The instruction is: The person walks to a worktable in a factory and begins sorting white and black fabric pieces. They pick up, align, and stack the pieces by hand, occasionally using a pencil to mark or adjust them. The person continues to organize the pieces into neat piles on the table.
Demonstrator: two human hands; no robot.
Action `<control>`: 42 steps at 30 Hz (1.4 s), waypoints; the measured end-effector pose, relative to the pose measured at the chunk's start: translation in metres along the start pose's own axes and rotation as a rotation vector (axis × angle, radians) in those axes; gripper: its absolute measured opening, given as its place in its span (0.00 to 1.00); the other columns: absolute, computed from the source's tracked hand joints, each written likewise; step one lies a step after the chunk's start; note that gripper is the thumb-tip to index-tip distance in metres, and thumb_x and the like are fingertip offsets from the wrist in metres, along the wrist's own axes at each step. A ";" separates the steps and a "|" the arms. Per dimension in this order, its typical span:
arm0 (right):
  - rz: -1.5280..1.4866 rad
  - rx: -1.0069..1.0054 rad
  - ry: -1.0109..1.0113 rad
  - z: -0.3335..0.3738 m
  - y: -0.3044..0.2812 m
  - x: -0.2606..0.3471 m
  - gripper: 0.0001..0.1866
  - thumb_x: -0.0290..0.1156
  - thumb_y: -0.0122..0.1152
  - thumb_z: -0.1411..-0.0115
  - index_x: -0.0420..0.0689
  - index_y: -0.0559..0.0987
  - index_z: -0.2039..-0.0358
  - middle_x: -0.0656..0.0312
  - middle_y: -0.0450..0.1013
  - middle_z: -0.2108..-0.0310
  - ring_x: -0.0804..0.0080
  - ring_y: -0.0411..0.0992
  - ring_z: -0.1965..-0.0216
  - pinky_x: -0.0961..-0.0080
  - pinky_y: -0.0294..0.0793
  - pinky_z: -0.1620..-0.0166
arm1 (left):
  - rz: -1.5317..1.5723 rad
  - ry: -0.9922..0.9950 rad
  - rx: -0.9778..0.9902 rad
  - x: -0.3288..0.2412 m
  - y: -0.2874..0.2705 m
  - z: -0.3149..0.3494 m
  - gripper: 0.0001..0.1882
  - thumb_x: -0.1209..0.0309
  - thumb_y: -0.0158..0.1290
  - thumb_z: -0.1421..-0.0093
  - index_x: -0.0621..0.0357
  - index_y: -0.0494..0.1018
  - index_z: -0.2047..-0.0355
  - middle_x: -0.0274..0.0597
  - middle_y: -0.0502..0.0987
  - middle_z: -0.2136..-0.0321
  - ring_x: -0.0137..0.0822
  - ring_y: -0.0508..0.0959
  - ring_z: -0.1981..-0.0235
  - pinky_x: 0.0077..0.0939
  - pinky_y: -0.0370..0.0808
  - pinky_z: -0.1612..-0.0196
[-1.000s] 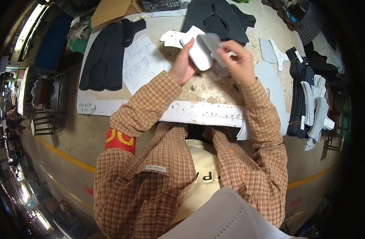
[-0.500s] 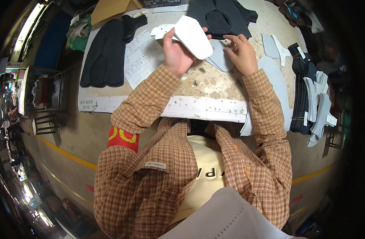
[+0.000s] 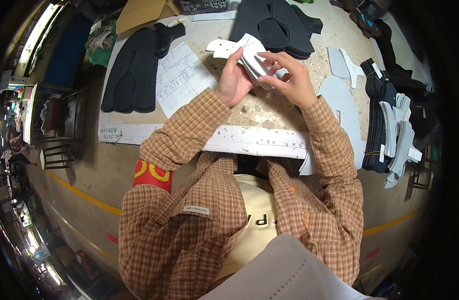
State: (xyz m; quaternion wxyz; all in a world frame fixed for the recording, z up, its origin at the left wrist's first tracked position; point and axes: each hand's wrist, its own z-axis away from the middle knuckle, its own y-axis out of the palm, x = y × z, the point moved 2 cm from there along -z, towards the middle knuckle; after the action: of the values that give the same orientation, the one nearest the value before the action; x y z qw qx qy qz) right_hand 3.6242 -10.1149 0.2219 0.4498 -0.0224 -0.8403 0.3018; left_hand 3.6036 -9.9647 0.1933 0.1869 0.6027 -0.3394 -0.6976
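Note:
Above the table, my left hand (image 3: 233, 84) is closed around a stack of white shoe-shaped cut pieces (image 3: 251, 49), thumb on the near side. The stack is tilted, and its layered edges show toward me. A narrower white end with small holes sticks out at the far left. My right hand (image 3: 297, 82) grips the right end of the stack, with thumb at the near edge and fingers over the top. What lies under its fingers is partly hidden. Just beyond the stack lie black cut pieces (image 3: 294, 37), piled on the table.
At the left, more black pieces (image 3: 132, 75) lie beside a written paper sheet (image 3: 182, 75). Grey-white flat pieces (image 3: 339, 97) rest at the right, near tied black bundles (image 3: 374, 115) and white bundles (image 3: 403, 132) at the table's edge. An open cardboard box (image 3: 144, 15) stands far left.
My right hand has come left from beside the stack and now grips it. The stack has turned and shifted slightly right in my left hand.

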 end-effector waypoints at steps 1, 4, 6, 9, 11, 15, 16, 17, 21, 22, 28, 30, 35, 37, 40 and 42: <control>-0.032 0.009 0.022 -0.001 -0.002 -0.001 0.20 0.29 0.64 0.48 0.50 0.77 0.53 0.64 0.75 0.66 0.78 0.73 0.70 0.81 0.74 0.70 | 0.001 0.007 0.011 -0.001 0.000 -0.001 0.30 0.49 0.30 0.35 0.60 0.57 0.44 0.47 0.66 0.48 0.39 0.66 0.45 0.41 0.65 0.43; -0.125 -0.118 0.074 -0.003 -0.017 -0.007 0.17 0.26 0.60 0.46 0.49 0.78 0.54 0.65 0.76 0.65 0.80 0.73 0.67 0.82 0.74 0.68 | 0.011 0.060 -0.023 -0.009 -0.002 -0.003 0.31 0.50 0.32 0.35 0.61 0.55 0.42 0.50 0.63 0.44 0.43 0.63 0.41 0.45 0.62 0.40; -0.131 -0.290 0.074 -0.005 -0.035 -0.018 0.16 0.25 0.56 0.43 0.49 0.78 0.53 0.68 0.76 0.64 0.81 0.72 0.66 0.85 0.74 0.65 | -0.008 0.093 -0.058 -0.020 -0.005 -0.004 0.33 0.49 0.33 0.36 0.63 0.53 0.40 0.54 0.62 0.43 0.47 0.63 0.41 0.47 0.60 0.39; -0.246 -0.297 0.218 -0.007 -0.055 -0.039 0.14 0.24 0.56 0.41 0.47 0.78 0.54 0.67 0.75 0.65 0.82 0.71 0.67 0.86 0.73 0.63 | 0.063 0.223 -0.022 -0.040 -0.011 -0.005 0.35 0.48 0.35 0.37 0.62 0.51 0.39 0.57 0.61 0.42 0.52 0.61 0.40 0.48 0.58 0.38; -0.352 -0.068 0.303 -0.007 -0.051 -0.047 0.14 0.25 0.56 0.41 0.47 0.78 0.54 0.67 0.75 0.66 0.82 0.71 0.67 0.85 0.72 0.62 | 0.111 0.308 -0.020 -0.050 -0.015 -0.005 0.36 0.48 0.36 0.38 0.62 0.51 0.39 0.58 0.60 0.42 0.54 0.60 0.40 0.49 0.57 0.38; -0.181 0.068 0.342 -0.002 -0.030 -0.050 0.13 0.24 0.56 0.42 0.45 0.78 0.56 0.66 0.74 0.69 0.78 0.72 0.66 0.80 0.72 0.60 | 0.125 0.303 -0.002 -0.050 -0.016 -0.004 0.36 0.48 0.37 0.39 0.60 0.50 0.38 0.58 0.60 0.42 0.55 0.60 0.39 0.50 0.56 0.38; -0.062 0.106 0.341 -0.001 -0.025 -0.048 0.13 0.24 0.57 0.43 0.45 0.78 0.57 0.65 0.74 0.70 0.77 0.72 0.66 0.79 0.73 0.60 | 0.124 0.287 0.002 -0.048 -0.015 -0.004 0.36 0.47 0.36 0.39 0.60 0.50 0.38 0.58 0.60 0.42 0.55 0.60 0.39 0.50 0.56 0.38; 0.117 0.050 0.313 -0.001 -0.024 -0.046 0.13 0.24 0.57 0.44 0.45 0.79 0.57 0.65 0.73 0.70 0.77 0.72 0.66 0.79 0.73 0.62 | 0.124 0.272 0.006 -0.045 -0.014 -0.004 0.36 0.47 0.36 0.39 0.61 0.50 0.38 0.58 0.60 0.42 0.55 0.60 0.39 0.50 0.56 0.38; 0.265 -0.133 0.076 -0.003 -0.016 -0.021 0.13 0.25 0.59 0.46 0.46 0.79 0.58 0.64 0.72 0.71 0.78 0.73 0.69 0.82 0.73 0.70 | 0.080 0.211 0.027 -0.027 -0.005 -0.003 0.35 0.46 0.31 0.38 0.61 0.52 0.40 0.56 0.62 0.43 0.51 0.63 0.41 0.48 0.59 0.39; 0.170 -0.198 0.009 -0.003 -0.012 -0.012 0.14 0.25 0.60 0.47 0.46 0.80 0.58 0.63 0.72 0.71 0.78 0.73 0.70 0.83 0.73 0.72 | 0.050 0.207 0.025 -0.022 -0.002 -0.003 0.34 0.46 0.31 0.37 0.61 0.54 0.41 0.54 0.64 0.45 0.48 0.65 0.43 0.46 0.62 0.41; 0.145 -0.099 -0.185 0.003 0.012 0.015 0.20 0.32 0.64 0.48 0.49 0.77 0.52 0.62 0.71 0.66 0.76 0.73 0.69 0.83 0.74 0.71 | -0.002 0.051 0.024 -0.003 0.006 0.003 0.34 0.45 0.30 0.37 0.61 0.56 0.42 0.51 0.64 0.45 0.42 0.64 0.43 0.41 0.62 0.40; -0.008 -0.051 -0.052 0.002 0.006 0.004 0.19 0.31 0.63 0.48 0.49 0.77 0.53 0.62 0.72 0.67 0.77 0.73 0.69 0.82 0.74 0.70 | 0.000 0.089 0.018 -0.005 0.004 0.001 0.34 0.46 0.31 0.37 0.61 0.55 0.42 0.52 0.64 0.46 0.43 0.64 0.43 0.43 0.61 0.40; -0.332 -0.237 0.173 -0.002 -0.026 -0.035 0.16 0.26 0.58 0.43 0.39 0.76 0.53 0.65 0.75 0.64 0.80 0.71 0.66 0.83 0.73 0.61 | -0.040 0.295 -0.069 -0.026 -0.014 -0.006 0.38 0.45 0.35 0.41 0.64 0.53 0.41 0.58 0.63 0.47 0.50 0.65 0.44 0.56 0.65 0.44; -0.388 -0.092 0.311 -0.002 -0.029 -0.049 0.17 0.25 0.58 0.43 0.40 0.75 0.52 0.66 0.74 0.66 0.80 0.70 0.66 0.81 0.72 0.60 | 0.007 0.364 -0.114 -0.038 -0.022 -0.006 0.40 0.44 0.37 0.43 0.63 0.51 0.40 0.58 0.62 0.46 0.50 0.65 0.44 0.59 0.63 0.44; -0.256 0.058 0.406 0.000 -0.022 -0.058 0.18 0.26 0.58 0.44 0.43 0.75 0.52 0.67 0.73 0.69 0.79 0.69 0.68 0.78 0.72 0.60 | -0.009 0.440 -0.146 -0.051 -0.028 -0.004 0.40 0.44 0.38 0.43 0.61 0.51 0.40 0.58 0.62 0.45 0.49 0.65 0.44 0.59 0.61 0.42; 0.047 0.050 0.360 0.001 -0.016 -0.057 0.17 0.27 0.58 0.45 0.45 0.76 0.54 0.60 0.74 0.68 0.68 0.73 0.67 0.73 0.73 0.61 | 0.002 0.426 -0.129 -0.052 -0.027 -0.004 0.40 0.45 0.38 0.43 0.61 0.50 0.39 0.58 0.62 0.45 0.49 0.65 0.45 0.58 0.61 0.42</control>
State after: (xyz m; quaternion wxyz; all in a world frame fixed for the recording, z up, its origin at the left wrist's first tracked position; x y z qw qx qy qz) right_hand 3.6606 -10.1461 0.1877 0.5860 -0.0847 -0.7378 0.3243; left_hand 3.6221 -9.9113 0.2115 0.2932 0.7228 -0.2476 -0.5747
